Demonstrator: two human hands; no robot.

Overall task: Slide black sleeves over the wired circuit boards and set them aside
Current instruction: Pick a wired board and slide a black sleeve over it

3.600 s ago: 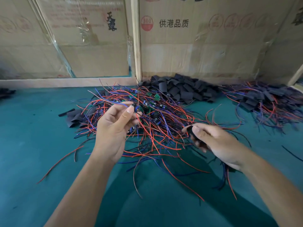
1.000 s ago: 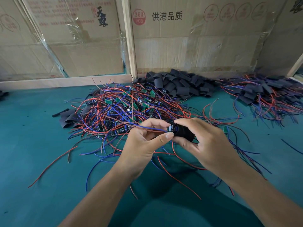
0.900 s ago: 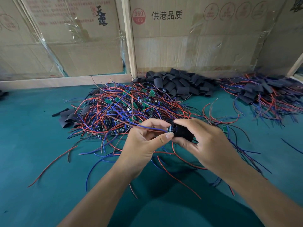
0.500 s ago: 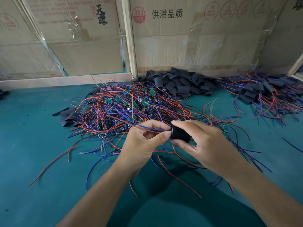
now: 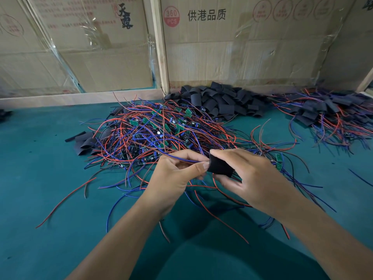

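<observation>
sleeve (image 5: 220,166) is sitting right between the two hands, held up over the green mat (image 5: 40,178), long axis running roughly left to right. right hand (image 5: 254,176) is pinching it between thumb and fingers, so that's the hand on it. left hand (image 5: 177,170) is pinching the blue and red wires (image 5: 181,158) just at the sleeve's left mouth, thumb tip touching its edge. it's looking like a short matte black tube, slightly flattened, and i can't see the board so it's probably already inside. guessing it's going next to the finished pile (image 5: 327,112) far right. bare boards (image 5: 161,130) are lying tangled straight ahead, empty sleeves (image 5: 222,102) piling up by the cardboard (image 5: 242,53).
</observation>
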